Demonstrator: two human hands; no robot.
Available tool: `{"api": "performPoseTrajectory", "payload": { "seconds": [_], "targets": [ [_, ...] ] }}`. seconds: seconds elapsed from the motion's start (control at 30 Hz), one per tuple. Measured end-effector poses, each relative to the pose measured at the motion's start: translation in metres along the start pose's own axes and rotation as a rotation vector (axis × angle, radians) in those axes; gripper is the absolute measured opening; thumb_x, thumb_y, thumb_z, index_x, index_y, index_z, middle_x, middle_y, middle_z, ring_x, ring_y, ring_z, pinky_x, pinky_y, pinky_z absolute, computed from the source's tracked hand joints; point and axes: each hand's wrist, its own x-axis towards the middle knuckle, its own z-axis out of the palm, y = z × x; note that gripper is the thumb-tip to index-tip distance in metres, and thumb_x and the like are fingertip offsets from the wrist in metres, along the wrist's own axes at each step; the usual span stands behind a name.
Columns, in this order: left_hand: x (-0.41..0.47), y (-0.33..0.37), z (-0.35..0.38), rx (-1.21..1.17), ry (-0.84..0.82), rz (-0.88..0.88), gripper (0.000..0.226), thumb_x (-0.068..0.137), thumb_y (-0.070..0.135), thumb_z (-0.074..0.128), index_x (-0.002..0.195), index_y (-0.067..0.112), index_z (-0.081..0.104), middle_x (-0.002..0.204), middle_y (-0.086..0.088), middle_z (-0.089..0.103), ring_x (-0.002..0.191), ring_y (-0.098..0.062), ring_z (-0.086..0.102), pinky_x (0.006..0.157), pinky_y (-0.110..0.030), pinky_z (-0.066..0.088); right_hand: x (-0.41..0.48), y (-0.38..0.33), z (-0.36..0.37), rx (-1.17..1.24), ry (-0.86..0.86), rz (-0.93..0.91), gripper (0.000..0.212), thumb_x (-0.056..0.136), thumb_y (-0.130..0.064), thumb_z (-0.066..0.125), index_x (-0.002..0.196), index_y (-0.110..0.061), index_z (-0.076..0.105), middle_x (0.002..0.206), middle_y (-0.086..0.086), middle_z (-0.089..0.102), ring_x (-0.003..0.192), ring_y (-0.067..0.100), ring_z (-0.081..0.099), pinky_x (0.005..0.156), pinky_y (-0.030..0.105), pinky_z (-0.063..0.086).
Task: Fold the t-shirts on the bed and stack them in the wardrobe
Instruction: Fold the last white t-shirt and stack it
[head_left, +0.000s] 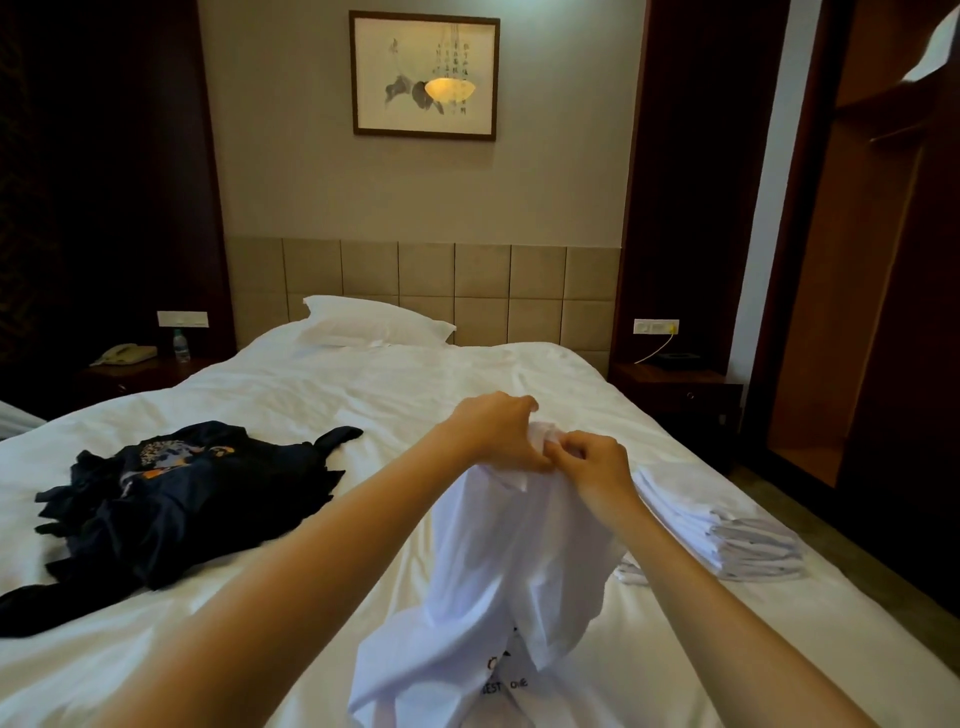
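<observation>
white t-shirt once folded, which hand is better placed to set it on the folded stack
Right hand, probably: both pinch the white t-shirt, but the folded stack lies nearer it than the left hand.

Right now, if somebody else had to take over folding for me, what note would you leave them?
Hands: the left hand and right hand both pinch the top of a white t-shirt, lifted, its lower end lying on the bed.
Things: a folded white stack sits by the bed's right edge; a dark pile lies crumpled on the left.
Done: the white stack is folded.
Left: fold the held shirt, fold the dark pile, then carry everything to the open wardrobe on the right, where no shirts show in the part seen.
</observation>
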Motion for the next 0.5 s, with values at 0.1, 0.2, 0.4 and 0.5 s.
{"api": "performPoseTrajectory", "payload": {
  "seconds": [0.1,0.2,0.4,0.5],
  "targets": [
    [0.002,-0.004,0.0,-0.047,-0.033,-0.057,0.042,0.081,0.042,0.06,0.108,0.01,0.064,0.09,-0.005,0.063,0.081,-0.021,0.055,0.065,-0.028,0.041,-0.002,0.0,-0.003,0.018,-0.021,-0.021,0.023,0.087,-0.028,0.067,0.068,-0.015,0.064,0.059,-0.011,0.053,0.057,0.004,0.048,0.058,0.006,0.037],
    [0.002,-0.009,-0.002,-0.18,-0.018,-0.066,0.028,0.086,0.034,0.054,0.098,0.012,0.066,0.082,-0.001,0.053,0.08,-0.019,0.049,0.068,-0.029,0.039,-0.003,-0.002,-0.007,-0.008,-0.058,-0.046,0.029,0.087,-0.028,0.067,0.06,-0.023,0.057,0.056,-0.012,0.049,0.054,0.005,0.045,0.056,0.008,0.036],
    [0.009,-0.018,-0.005,-0.386,0.205,-0.173,0.031,0.086,0.027,0.05,0.056,0.021,0.048,0.06,0.002,0.048,0.07,-0.022,0.047,0.051,-0.024,0.029,-0.01,0.018,-0.007,-0.242,-0.388,0.123,0.024,0.083,-0.024,0.066,0.091,-0.002,0.063,0.084,0.01,0.06,0.077,0.024,0.058,0.062,0.025,0.04],
    [0.012,-0.032,-0.011,-0.412,0.287,-0.25,0.026,0.084,0.025,0.048,0.059,0.017,0.048,0.06,0.0,0.046,0.066,-0.022,0.043,0.05,-0.025,0.027,-0.013,0.024,-0.009,-0.199,-0.405,0.23,0.016,0.081,-0.02,0.065,0.088,-0.007,0.06,0.084,0.005,0.057,0.072,0.016,0.055,0.055,0.021,0.039]
  ]
}}
